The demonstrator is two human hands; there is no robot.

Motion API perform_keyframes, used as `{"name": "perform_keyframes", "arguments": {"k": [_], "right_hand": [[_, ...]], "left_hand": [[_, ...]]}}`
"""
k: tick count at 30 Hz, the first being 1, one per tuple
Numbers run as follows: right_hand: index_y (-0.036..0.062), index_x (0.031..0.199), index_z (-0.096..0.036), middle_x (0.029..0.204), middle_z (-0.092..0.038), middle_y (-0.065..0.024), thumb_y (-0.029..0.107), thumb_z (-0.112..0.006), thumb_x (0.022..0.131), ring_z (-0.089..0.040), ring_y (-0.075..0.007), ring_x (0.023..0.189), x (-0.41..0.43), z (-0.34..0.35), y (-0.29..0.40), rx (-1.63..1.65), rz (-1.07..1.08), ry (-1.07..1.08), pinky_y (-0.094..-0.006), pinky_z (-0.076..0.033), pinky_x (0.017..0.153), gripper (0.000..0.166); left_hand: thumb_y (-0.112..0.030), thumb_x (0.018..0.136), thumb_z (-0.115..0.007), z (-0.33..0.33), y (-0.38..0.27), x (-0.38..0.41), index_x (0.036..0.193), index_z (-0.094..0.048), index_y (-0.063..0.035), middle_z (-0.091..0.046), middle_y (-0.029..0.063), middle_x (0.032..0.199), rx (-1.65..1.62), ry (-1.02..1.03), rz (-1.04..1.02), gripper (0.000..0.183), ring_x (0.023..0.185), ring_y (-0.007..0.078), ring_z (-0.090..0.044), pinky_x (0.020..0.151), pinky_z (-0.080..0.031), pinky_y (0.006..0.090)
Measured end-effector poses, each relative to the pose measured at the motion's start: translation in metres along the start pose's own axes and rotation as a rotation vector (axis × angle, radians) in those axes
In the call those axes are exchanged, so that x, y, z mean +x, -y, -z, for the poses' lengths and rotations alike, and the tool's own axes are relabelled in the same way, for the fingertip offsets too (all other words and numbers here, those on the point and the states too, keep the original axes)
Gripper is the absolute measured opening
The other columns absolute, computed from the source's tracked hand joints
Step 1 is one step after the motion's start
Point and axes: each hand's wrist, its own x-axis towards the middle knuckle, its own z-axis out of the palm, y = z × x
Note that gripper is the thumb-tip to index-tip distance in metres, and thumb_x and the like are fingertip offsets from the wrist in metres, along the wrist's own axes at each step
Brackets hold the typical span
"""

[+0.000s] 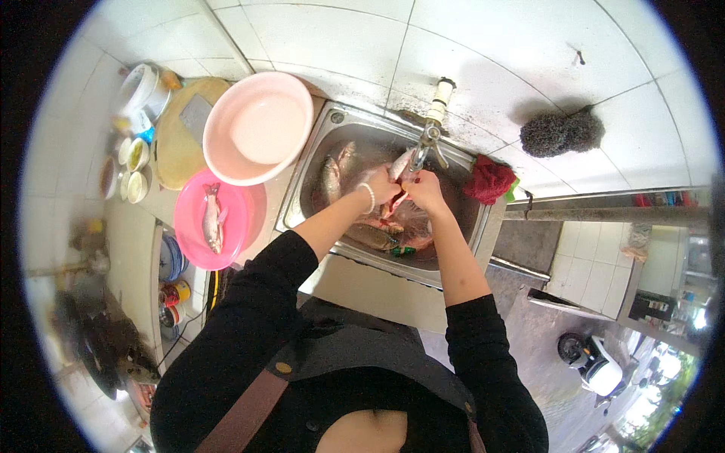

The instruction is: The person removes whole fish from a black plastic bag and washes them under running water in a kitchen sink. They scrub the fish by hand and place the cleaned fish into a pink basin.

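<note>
Both hands are over a stainless steel sink (290, 210), under the metal faucet (431, 136). My left hand (380, 186), with a beaded bracelet at the wrist, grips a cut-open fish (400, 165). My right hand (422, 189) has its fingers at the fish's opened belly, where red innards show; the fingertips are partly hidden. More whole fish (331, 178) lie at the sink's left side. Near the front of the basin are another fish (371, 235), reddish fish parts and a green object (402, 250) that I cannot identify.
Left of the sink stand a large pale pink basin (257, 127) and a bright pink basin (187, 226) with one fish (212, 221) in it. A cleaver (196, 116) rests on a round cutting board (167, 144). A red cloth (488, 180) hangs over the sink's right corner.
</note>
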Motion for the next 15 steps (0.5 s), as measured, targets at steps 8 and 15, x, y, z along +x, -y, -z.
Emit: {"name": "perform_keyframes", "arguments": {"k": [8, 15], "right_hand": [[0.0056, 0.097, -0.047, 0.078, -0.054, -0.0058, 0.019, -0.056, 0.069, -0.054, -0.0161, 0.068, -0.006, 0.008, 0.004, 0.176, -0.217, 0.071, -0.0333, -0.048, 0.056, 0.032], [0.0111, 0.106, -0.038, 0.081, -0.052, -0.0068, 0.024, -0.051, 0.073, -0.055, -0.0215, 0.067, -0.013, -0.003, -0.001, 0.729, -0.333, 0.201, -0.0401, -0.048, 0.062, 0.039]], "left_hand": [[-0.002, 0.066, -0.055, -0.007, 0.005, -0.001, 0.104, -0.040, 0.0014, -0.054, 0.0086, 0.084, -0.708, -0.045, -0.015, 0.041, 0.070, 0.0151, -0.053, 0.061, -0.044, 0.0244], [0.001, 0.076, -0.044, -0.019, -0.011, 0.002, 0.092, -0.051, -0.0036, -0.056, 0.0074, 0.082, -0.374, -0.030, -0.117, 0.018, 0.070, 0.0136, -0.051, 0.060, -0.042, 0.0272]]}}
